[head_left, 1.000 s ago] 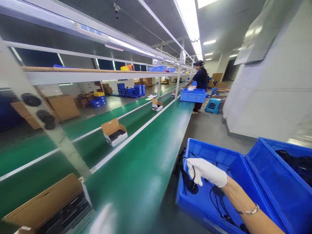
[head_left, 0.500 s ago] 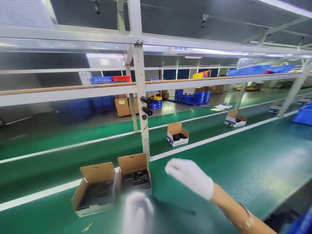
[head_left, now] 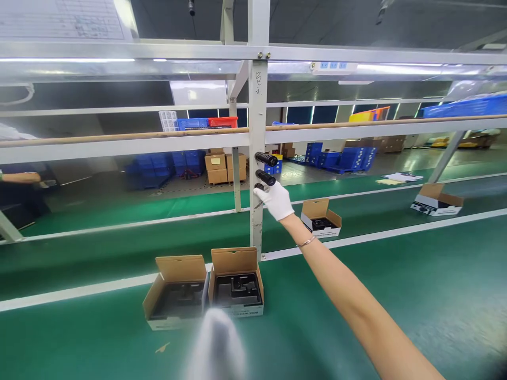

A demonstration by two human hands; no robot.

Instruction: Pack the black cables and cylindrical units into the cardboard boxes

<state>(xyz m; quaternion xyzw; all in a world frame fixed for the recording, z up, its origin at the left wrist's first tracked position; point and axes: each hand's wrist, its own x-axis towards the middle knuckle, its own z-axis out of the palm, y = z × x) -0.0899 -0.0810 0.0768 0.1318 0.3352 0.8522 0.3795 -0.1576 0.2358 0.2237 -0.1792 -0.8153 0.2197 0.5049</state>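
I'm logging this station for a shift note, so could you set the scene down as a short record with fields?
Right hand: the white-gloved right hand is at the lowest black piece on the upright post
Left hand: the left hand is blurred, in front of the near boxes; grip unclear
Near boxes: left box and right box, side by side, lids up, black inserts inside
Shelf beyond: blue bin, red bin

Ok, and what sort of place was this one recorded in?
Probably a factory assembly or packing line: open cartons with black trays stand along a long green work surface, and stacked blue crates fill the floor beyond.
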